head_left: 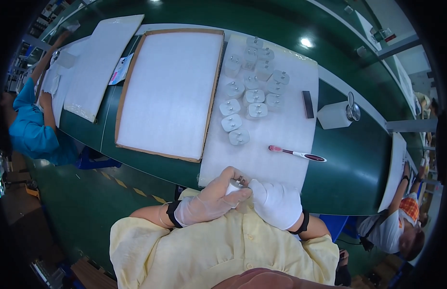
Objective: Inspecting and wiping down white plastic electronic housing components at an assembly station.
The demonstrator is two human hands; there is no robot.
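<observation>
Both my hands are close to my chest, above the near edge of a white foam sheet (pixel 281 130). My left hand (pixel 211 202), in a thin clear glove, grips a small white plug adapter (pixel 234 185) with metal prongs showing. My right hand (pixel 276 202), in a white cloth glove, presses against the same adapter from the right. Several more white plug adapters (pixel 250 96) lie prongs-up in rows on the sheet farther away. A red and white toothbrush (pixel 295 153) lies on the sheet to the right of my hands.
A brown-framed tray with a white pad (pixel 173 91) lies left of the sheet on the green table (pixel 348 168). A white dispenser bottle (pixel 336 114) and a small black block (pixel 307 104) stand at the right. Other people sit at the far left (pixel 33 130) and lower right (pixel 396 226).
</observation>
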